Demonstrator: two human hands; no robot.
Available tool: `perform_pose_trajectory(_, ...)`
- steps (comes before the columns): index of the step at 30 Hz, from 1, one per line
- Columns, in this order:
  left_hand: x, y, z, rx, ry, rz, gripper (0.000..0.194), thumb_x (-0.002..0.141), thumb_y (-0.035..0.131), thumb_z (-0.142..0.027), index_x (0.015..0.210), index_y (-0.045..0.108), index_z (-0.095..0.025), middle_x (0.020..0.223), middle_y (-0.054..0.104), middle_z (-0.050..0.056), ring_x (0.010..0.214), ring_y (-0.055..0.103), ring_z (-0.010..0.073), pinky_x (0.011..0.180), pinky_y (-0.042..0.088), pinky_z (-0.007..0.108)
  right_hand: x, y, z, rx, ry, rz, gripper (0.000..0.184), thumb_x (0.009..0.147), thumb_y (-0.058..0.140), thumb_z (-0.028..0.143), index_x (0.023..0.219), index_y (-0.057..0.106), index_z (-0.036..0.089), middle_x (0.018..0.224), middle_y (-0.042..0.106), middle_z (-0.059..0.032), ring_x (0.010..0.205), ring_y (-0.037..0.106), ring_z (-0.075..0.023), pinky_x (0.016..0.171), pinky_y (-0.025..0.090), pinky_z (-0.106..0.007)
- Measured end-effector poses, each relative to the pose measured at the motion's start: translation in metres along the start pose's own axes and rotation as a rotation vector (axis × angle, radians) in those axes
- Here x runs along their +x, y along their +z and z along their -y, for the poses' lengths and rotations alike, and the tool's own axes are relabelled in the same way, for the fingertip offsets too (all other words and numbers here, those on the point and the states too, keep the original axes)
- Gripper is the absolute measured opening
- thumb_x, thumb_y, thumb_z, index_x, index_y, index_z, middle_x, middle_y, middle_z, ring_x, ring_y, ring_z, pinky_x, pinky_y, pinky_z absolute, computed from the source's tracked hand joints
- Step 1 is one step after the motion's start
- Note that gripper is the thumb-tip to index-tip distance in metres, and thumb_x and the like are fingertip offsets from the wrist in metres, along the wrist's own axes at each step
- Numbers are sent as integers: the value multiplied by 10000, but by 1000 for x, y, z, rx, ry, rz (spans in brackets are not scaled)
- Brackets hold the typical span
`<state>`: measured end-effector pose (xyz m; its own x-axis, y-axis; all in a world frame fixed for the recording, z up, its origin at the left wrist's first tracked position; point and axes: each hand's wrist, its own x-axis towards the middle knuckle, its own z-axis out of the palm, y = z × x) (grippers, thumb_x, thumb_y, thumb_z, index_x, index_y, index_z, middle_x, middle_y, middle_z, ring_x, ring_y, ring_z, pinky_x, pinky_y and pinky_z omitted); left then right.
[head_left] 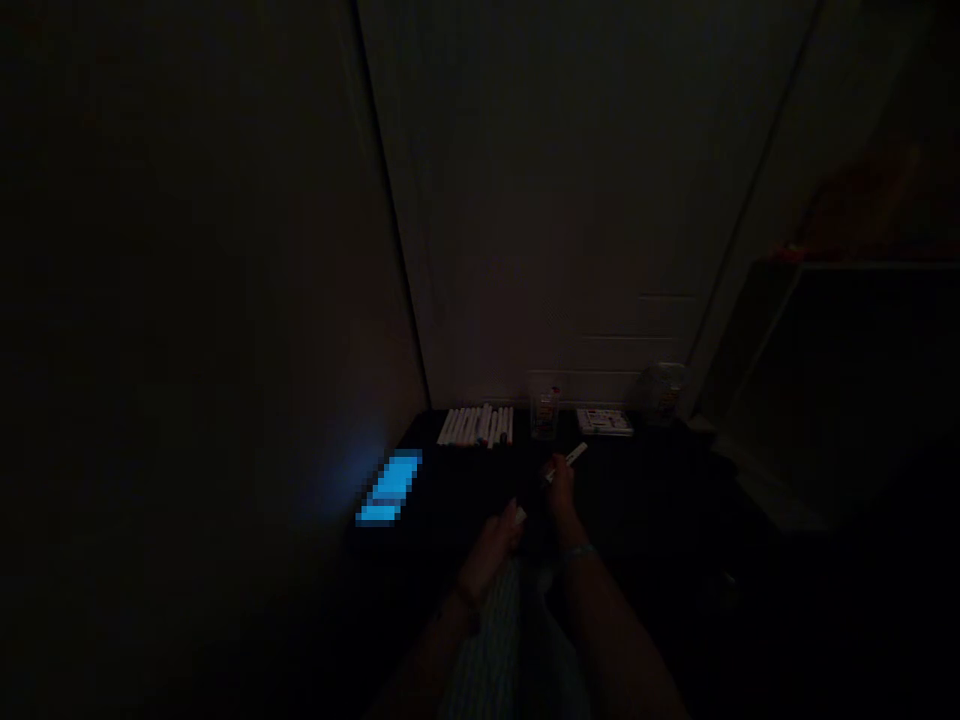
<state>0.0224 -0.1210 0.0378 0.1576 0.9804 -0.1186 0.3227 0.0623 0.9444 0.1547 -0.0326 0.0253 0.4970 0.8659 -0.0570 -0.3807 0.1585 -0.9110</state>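
white marker [577, 453] — in right hand [559, 482]

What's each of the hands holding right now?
Left hand: closed on a small white object, too dark to identify.
Right hand: closed around a slim white marker.
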Motion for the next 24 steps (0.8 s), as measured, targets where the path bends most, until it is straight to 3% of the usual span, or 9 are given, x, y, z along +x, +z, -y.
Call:
perform_pose_trajectory(4, 1, -21, -14, 103, 160, -214, 593, 730, 214, -660, 657, 515, -154, 614, 528, 8, 579, 450, 114, 538, 333, 229, 3, 2, -9, -20, 23, 12, 304, 677, 460, 423, 503, 385, 185, 422, 376, 56, 401, 347, -83, 408, 278, -207)
perform_pose_trajectory(6, 10, -25, -16, 169, 203, -248, 557, 760, 211, -621, 661, 513, -163, 630, 539, 13, 601, 466, 126, 568, 348, 237, 4, 5, -9, -37, 18, 1, 328, 676, 458, 450, 496, 387, 185, 415, 378, 52, 406, 357, -87, 410, 286, -208)
perform_pose_trajectory(15, 27, 3, -5, 162, 229, -168, 485, 810, 199, -509, 738, 555, -188, 766, 615, 54, 760, 540, 183, 705, 393, 271, -10, 19, 3, -60, -30, -69, 363, 708, 417, 512, 539, 408, 191, 436, 409, 36, 430, 390, -105, 422, 319, -218)
perform_pose_trajectory(24, 38, 13, 9, 73, 218, -191, 528, 814, 179, -526, 801, 556, -158, 818, 622, 53, 762, 545, 162, 713, 395, 254, -11, 11, 5, -147, -22, -102, 374, 716, 424, 528, 582, 431, 179, 484, 439, 23, 472, 422, -112, 450, 344, -216)
